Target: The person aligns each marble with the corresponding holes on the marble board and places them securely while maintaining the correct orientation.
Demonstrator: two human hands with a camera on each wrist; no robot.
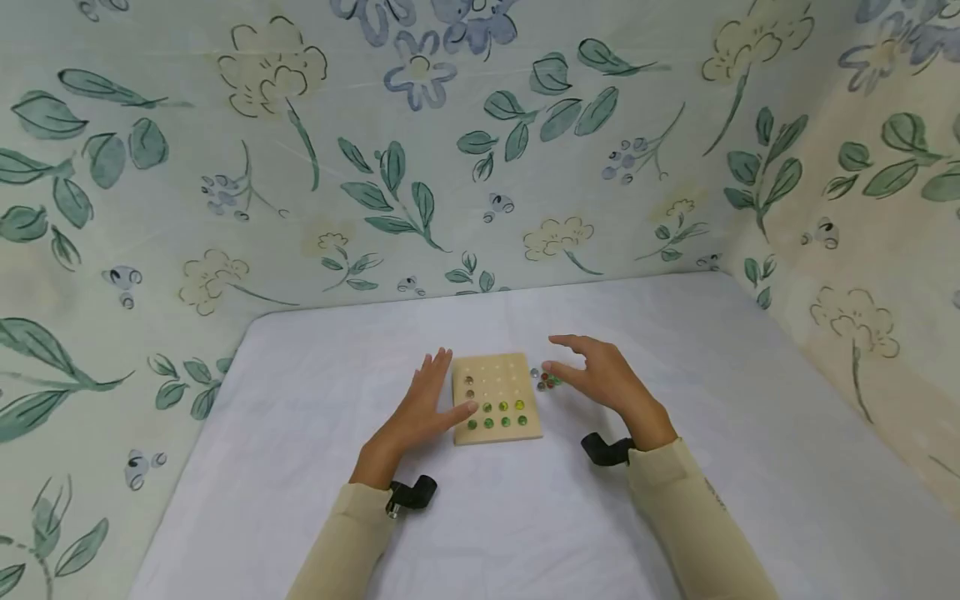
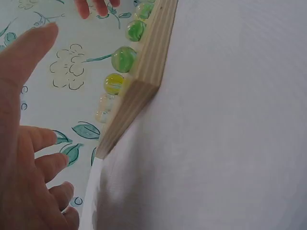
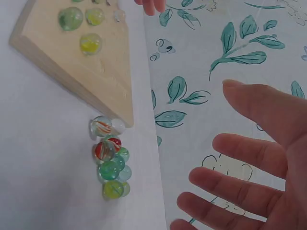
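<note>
A square wooden board (image 1: 491,379) with rows of small hollows lies on the white cloth. Glass marbles sit in it: a front row of green marbles (image 1: 506,422), yellow-green marbles (image 1: 503,406) behind them, and two brownish marbles (image 1: 469,382) up the left side. My left hand (image 1: 420,408) hovers at the board's left edge, fingers extended, its thumb overlapping the front-left marbles in the head view. To the right of the board, my right hand (image 1: 603,375) is raised with thumb and fingers spread apart, holding nothing. Close by its thumb lie loose marbles (image 3: 109,170), green, red-swirled and clear.
White cloth (image 1: 337,350) covers the table, which meets flower-patterned fabric walls (image 1: 420,167) at the back and right. Each wrist wears a black camera mount (image 1: 606,450) below a beige sleeve (image 1: 693,517). The board's thick side (image 2: 152,52) stands above the cloth.
</note>
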